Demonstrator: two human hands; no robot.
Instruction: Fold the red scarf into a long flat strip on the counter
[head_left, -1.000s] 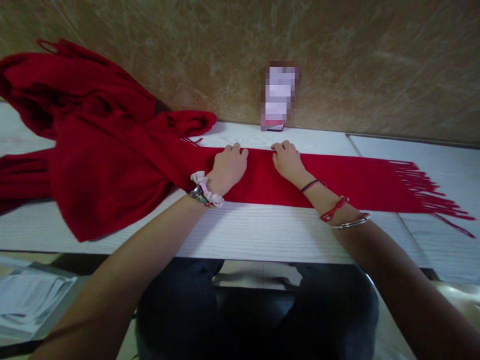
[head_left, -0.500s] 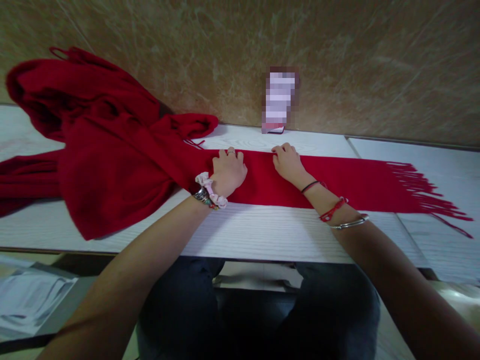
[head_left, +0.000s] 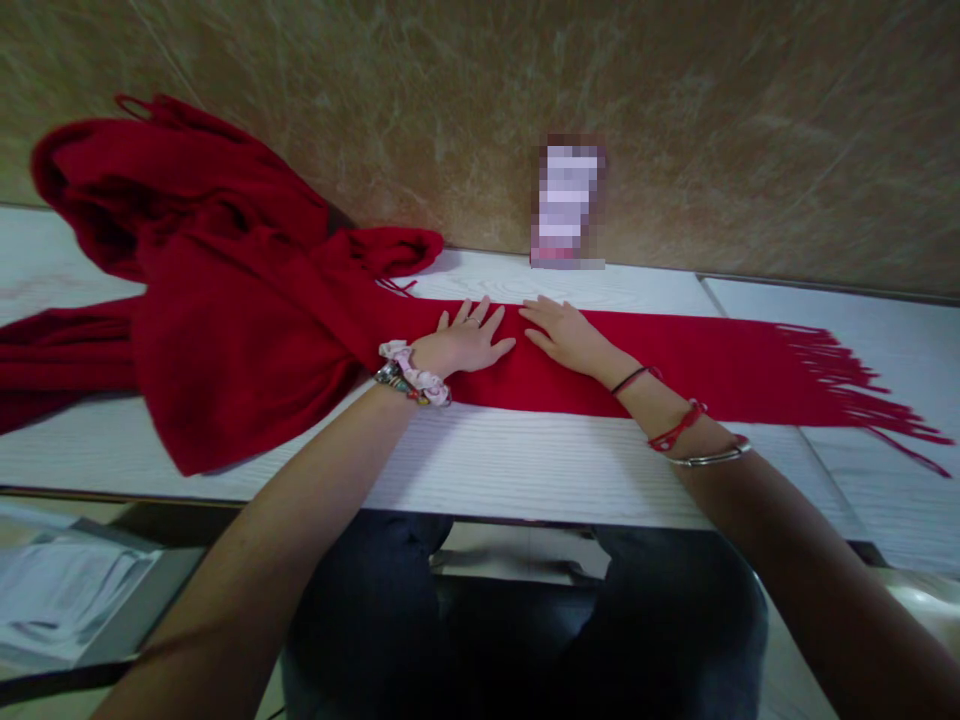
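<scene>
A red scarf point(head_left: 697, 370) lies flat across the white table, its fringe spread at the right end. My left hand point(head_left: 461, 345) rests palm down on it with the fingers spread. Close beside it, my right hand point(head_left: 566, 335) lies flat on the cloth too, fingers stretched toward the left and the wall. Neither hand grips anything. To the left, the scarf runs under or into a heaped pile of red cloth point(head_left: 232, 340); where one piece ends and another begins I cannot tell.
A phone point(head_left: 566, 200) with a blurred-out screen leans against the brown marbled wall point(head_left: 750, 150). The white table point(head_left: 525, 470) has a seam at its right side. Below left stands an open grey drawer or box holding white papers point(head_left: 67, 590). My legs are under the front edge.
Both hands have uncurled and flattened on the scarf. My right hand has slid a little left, nearer to my left hand. The whole view has shifted slightly.
</scene>
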